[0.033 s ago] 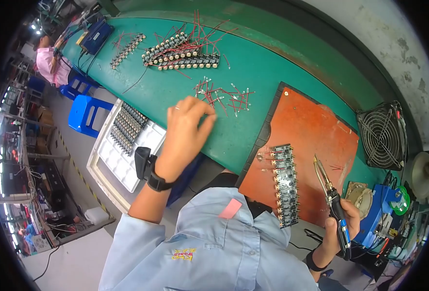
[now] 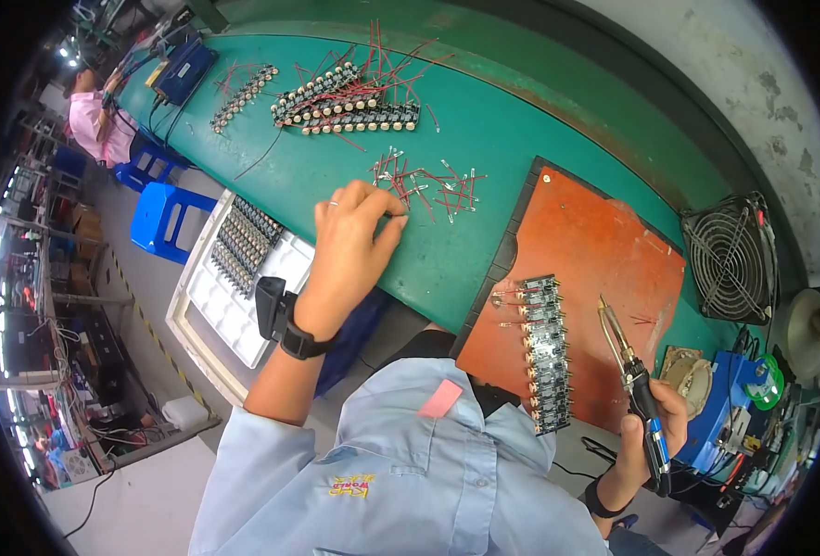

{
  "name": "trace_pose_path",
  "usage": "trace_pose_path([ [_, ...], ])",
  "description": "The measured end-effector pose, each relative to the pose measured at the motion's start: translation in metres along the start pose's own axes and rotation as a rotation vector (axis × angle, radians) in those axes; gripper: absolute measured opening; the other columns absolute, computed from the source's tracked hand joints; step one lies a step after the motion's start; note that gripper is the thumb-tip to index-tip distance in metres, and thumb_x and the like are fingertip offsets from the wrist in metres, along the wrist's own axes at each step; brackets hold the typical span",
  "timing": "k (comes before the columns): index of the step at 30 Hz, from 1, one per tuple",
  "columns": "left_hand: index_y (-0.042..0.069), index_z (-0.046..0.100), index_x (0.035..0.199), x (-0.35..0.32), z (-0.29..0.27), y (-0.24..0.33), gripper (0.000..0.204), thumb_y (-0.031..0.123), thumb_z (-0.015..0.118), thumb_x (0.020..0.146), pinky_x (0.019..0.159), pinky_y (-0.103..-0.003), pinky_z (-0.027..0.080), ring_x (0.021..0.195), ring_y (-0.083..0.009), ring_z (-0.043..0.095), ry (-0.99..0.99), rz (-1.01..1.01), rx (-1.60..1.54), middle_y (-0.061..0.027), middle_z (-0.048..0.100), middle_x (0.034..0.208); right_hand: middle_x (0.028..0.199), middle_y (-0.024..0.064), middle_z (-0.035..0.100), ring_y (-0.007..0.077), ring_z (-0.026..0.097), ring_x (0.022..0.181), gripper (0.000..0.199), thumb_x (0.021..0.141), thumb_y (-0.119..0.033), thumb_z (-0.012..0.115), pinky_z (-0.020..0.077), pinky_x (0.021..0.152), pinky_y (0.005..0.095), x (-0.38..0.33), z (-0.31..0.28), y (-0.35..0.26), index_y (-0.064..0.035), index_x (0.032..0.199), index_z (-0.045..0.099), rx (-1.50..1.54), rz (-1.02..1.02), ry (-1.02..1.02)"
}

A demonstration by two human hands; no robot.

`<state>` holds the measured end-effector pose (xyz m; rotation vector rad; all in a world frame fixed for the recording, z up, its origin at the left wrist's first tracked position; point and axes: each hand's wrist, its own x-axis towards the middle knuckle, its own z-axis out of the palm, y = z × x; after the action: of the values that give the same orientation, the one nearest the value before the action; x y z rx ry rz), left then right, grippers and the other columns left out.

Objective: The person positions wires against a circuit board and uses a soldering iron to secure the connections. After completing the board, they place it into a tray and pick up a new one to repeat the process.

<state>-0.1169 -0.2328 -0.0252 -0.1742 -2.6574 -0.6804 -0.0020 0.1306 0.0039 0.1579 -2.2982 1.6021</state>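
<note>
My left hand is over the green table, beside a loose pile of short red wires with pale tips. Its thumb and forefinger come together at the pile's near edge; what they pinch, if anything, is too small to make out. My right hand grips a soldering iron with a black and blue handle, its tip pointing up and away over the orange mat. Left of the iron lies a strip of small circuit boards, with a few red wires at its far left side.
More board strips with red wires lie at the table's far side. A white tray of strips stands left of the table, near a blue stool. At right are a fan and a blue machine. A person works far left.
My left hand has shifted slightly left, and its thumb and forefinger have drawn closer together. My right hand and the soldering iron stay where they were.
</note>
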Motion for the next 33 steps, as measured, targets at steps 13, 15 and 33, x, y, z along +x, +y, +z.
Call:
trace_pose_path([
  [13,0.003,0.061,0.096,0.014,-0.011,0.015,0.007,0.007,0.06,0.092,0.074,-0.028,0.048,0.082,-0.0148,0.062,-0.079,-0.232,-0.679,-0.0055,0.064,0.091,0.102,0.0136,0.06,0.0159,0.058,0.082,0.056,0.079,-0.03,0.076,0.0458,0.075,0.0259,-0.005,0.006,0.0,0.0062,0.115,0.053,0.04,0.022,-0.03],
  [15,0.0,0.06,0.101,0.014,-0.007,0.021,0.011,0.009,0.059,0.095,0.072,-0.025,0.051,0.081,-0.0121,0.063,-0.153,-0.255,-0.973,-0.0059,0.066,0.095,0.102,0.0144,0.06,0.0167,0.06,0.082,0.057,0.08,-0.031,0.076,0.0469,0.074,0.0259,-0.006,0.009,-0.004,0.0063,0.116,0.053,0.036,0.033,-0.022],
  [33,-0.003,0.06,0.096,-0.06,0.011,0.127,0.009,0.003,0.064,0.09,0.07,-0.027,0.054,0.083,-0.0142,0.066,-0.551,-0.4,-1.43,-0.01,0.068,0.093,0.083,0.0098,0.064,0.0112,0.06,0.072,0.045,0.082,0.001,0.071,0.05,0.066,0.0233,0.0,0.056,-0.024,0.0011,0.12,0.048,0.141,0.024,-0.138],
])
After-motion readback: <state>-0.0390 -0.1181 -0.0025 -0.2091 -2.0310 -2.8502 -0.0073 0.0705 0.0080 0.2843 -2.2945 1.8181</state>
